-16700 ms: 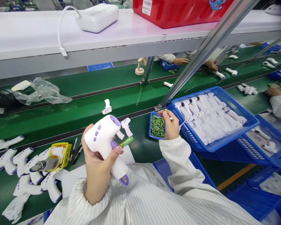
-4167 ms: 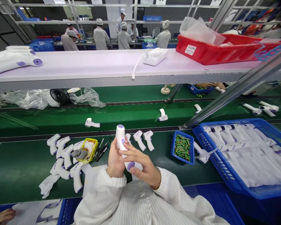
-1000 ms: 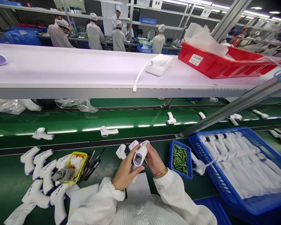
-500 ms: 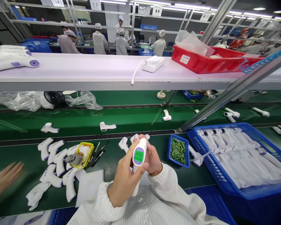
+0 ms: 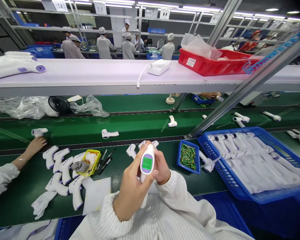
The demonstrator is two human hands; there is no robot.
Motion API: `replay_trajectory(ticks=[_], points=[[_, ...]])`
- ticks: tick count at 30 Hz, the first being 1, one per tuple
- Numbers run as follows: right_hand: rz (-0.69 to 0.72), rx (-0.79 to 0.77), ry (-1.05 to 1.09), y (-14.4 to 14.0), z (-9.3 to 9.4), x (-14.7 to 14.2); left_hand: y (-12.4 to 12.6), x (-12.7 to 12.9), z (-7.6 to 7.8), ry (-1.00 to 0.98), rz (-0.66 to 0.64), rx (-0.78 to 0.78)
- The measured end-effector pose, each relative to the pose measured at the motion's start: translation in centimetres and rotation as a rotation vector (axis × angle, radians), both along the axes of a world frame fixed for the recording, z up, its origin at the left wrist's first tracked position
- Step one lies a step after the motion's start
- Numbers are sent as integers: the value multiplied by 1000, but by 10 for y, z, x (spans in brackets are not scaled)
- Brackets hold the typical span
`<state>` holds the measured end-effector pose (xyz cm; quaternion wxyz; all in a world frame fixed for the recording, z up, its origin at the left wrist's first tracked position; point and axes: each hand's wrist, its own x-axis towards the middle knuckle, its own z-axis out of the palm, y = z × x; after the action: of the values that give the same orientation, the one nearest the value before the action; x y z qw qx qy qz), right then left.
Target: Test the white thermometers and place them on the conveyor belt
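Since half a second ago the co-worker's hand (image 5: 35, 145) has reached further onto the green table (image 5: 145, 125) and now lies just below a lone thermometer (image 5: 39, 132) at the left, while the held unit has barely shifted.

Both of the person's hands are closed around one white thermometer (image 5: 147, 166), held upright above the near edge of the table, its green lit display (image 5: 147, 163) facing the camera. The left hand (image 5: 132, 190) wraps the grip from below and from the left, thumb up beside the display. The right hand (image 5: 161, 165) clasps the head from the right and behind, fingers curled over the top; a bracelet (image 5: 164, 180) sits on that wrist.

Taking the held thermometer as the landmark: just behind it lie a few more white units (image 5: 131, 150) on the table. To its right stands a small blue tray of batteries (image 5: 188, 156), and further right a large blue basket (image 5: 255, 160) packed with thermometers. To its left sit pens (image 5: 107, 160), a yellow tray (image 5: 86, 163) and a cluster of white and purple thermometers (image 5: 62, 173). A white sheet (image 5: 97, 193) lies to its lower left. Above and behind it runs a white shelf (image 5: 102, 76) bearing a red bin (image 5: 215, 63).
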<state>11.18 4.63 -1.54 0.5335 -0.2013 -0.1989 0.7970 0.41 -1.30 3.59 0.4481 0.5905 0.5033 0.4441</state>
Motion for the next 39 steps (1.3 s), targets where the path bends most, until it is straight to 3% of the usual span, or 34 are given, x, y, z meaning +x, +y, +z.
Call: replay_trajectory(ticks=[16,24,29,33,36,39], points=[[37,117,-130,-1,-1,0,1,-5,-4,3,35,-6],[66,155,-141,-4,4,-4,0,-5,-2,-28,85,-101],[37,124,-106,3,4,-4,5,-4,-8,-12,149,10],[-7,206,-141,9,4,-5,9,-2,-21,-39,272,74],[-80,328,-307,7,4,-10,17,-3,-28,-177,318,34],[-152,512,-574,0,1,-14,31,-12,-35,-669,382,-176]])
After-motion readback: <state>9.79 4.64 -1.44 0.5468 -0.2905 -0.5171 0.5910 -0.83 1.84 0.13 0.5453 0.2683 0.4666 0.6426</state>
